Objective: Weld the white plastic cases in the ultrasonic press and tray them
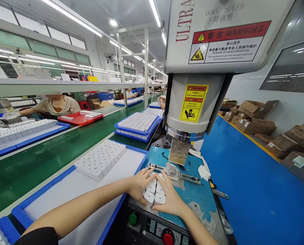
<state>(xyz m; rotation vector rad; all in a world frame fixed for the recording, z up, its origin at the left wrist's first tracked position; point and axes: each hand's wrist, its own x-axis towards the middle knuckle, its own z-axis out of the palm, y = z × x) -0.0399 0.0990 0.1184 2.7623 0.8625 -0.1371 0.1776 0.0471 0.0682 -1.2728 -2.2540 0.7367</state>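
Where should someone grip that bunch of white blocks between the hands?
Probably by its outer left and right sides, coming from the near side: the white blocks stand packed in rows, so pressing inward should keep them together. The left hand and right hand flank them there.

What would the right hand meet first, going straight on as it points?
Beyond the white blocks it touches, the right hand would probably meet the left end of the metal fixture; the left hand has fingertips close to that line, and depth is unclear.
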